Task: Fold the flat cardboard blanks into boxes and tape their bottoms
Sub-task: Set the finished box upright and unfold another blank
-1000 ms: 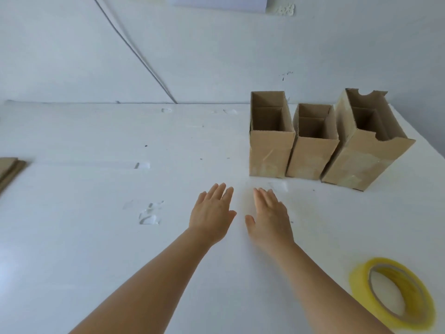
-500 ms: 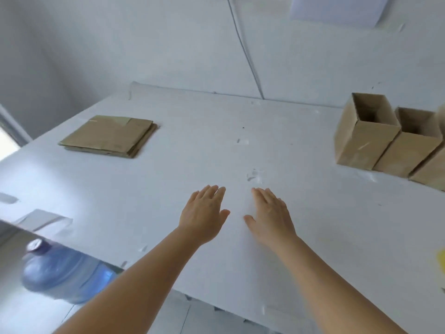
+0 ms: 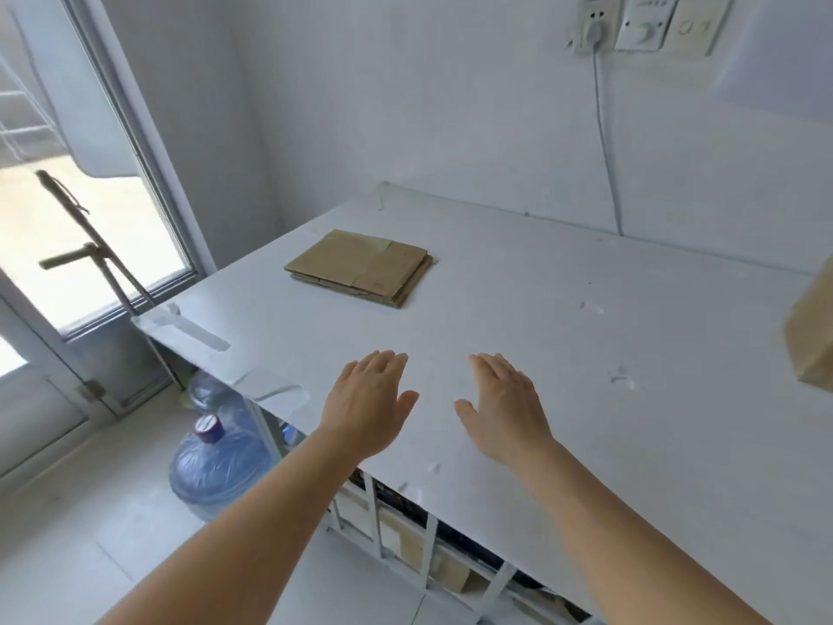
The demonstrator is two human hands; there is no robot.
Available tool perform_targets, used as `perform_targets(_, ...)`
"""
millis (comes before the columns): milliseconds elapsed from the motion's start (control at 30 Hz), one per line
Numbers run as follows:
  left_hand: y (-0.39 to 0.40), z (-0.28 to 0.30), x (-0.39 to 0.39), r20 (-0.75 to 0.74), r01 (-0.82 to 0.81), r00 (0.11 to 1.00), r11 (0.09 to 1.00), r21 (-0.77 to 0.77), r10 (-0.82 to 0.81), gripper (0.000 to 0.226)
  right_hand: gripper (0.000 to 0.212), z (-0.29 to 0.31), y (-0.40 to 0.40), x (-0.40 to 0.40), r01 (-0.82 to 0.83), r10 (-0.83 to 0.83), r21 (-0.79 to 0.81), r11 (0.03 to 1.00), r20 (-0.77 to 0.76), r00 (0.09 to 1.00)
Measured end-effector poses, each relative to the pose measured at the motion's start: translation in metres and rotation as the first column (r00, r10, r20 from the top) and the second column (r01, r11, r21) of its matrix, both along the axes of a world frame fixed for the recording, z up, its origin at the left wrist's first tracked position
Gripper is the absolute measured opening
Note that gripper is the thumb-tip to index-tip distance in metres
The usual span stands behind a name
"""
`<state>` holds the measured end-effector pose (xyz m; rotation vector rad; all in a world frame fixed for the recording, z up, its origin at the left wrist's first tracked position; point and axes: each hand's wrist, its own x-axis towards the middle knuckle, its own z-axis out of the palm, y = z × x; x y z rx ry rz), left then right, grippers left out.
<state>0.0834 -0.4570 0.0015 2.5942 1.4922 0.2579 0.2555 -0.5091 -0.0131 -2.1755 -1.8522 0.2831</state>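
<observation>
Attention had swung left, off the folded boxes: only one box edge (image 3: 811, 336) showed at the right (blurred, perhaps taped). Flat blanks (image 3: 360, 266) lay stacked ahead on the desk (image 3: 586, 354). Left hand (image 3: 367, 406) and right hand (image 3: 502, 406) hovered spread, empty, presumably fetching another.

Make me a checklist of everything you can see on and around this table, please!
Surface: white table, scuffed, with bits of clear tape stuck on.
Job's things: stack of flat brown cardboard blanks at the far left; one folded brown cardboard box cut off at the right edge.
Clutter: nothing seen.
Hands: left hand and right hand open, fingers straight, holding nothing.
Cables: white cable hanging from a wall socket.
Surroundings: blue water jug on the floor, window at left, shelves under the table.
</observation>
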Motion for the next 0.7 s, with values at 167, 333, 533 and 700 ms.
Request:
perform_targets(167, 0.044, 0.000, -0.026, 0.021, -0.057, 0.998, 0.998, 0.001, 0.057, 0.057, 0.062, 0.001, 0.051, -0.019, -0.033, 0.032, 0.017, 0.999, 0.018, 0.999)
perform_targets(333, 0.110, -0.002, -0.047, 0.014, -0.113, 0.993, 0.994, -0.009, 0.114, 0.057, 0.061, -0.007, 0.120, -0.033, -0.041, 0.041, 0.014, 0.999, -0.005, 0.999)
perform_targets(533, 0.199, -0.006, -0.068, -0.019, -0.178, 0.984, 0.983, -0.044, 0.177, 0.060, 0.060, -0.012, 0.204, -0.047, -0.034, 0.033, -0.013, 0.999, -0.046, 0.998)
perform_targets(700, 0.259, -0.017, -0.079, -0.017, -0.212, 0.977, 0.975, -0.072, 0.212, 0.060, 0.058, -0.015, 0.258, -0.053, -0.022, 0.022, -0.004, 1.000, -0.047, 0.999)
